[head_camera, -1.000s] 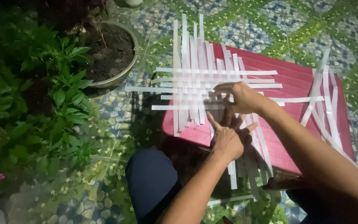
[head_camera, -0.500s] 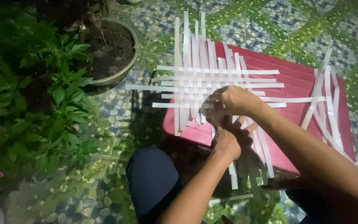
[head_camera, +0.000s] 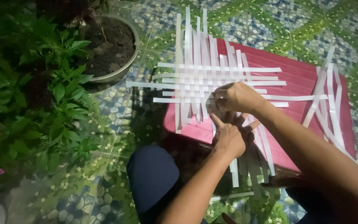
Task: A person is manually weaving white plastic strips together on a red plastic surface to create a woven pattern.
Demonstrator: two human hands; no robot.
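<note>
While the woven strips (head_camera: 212, 83) are pinned flat on the red stool (head_camera: 299, 83) by the right hand (head_camera: 237, 97), one strip end — kept from slipping — is pinched by the left hand (head_camera: 228, 137).

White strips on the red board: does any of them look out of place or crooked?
The woven strips lie fairly straight. The loose strips at the red board's right edge lie slanted and crossed, unwoven. Both hands work at the weave's near edge.
</note>
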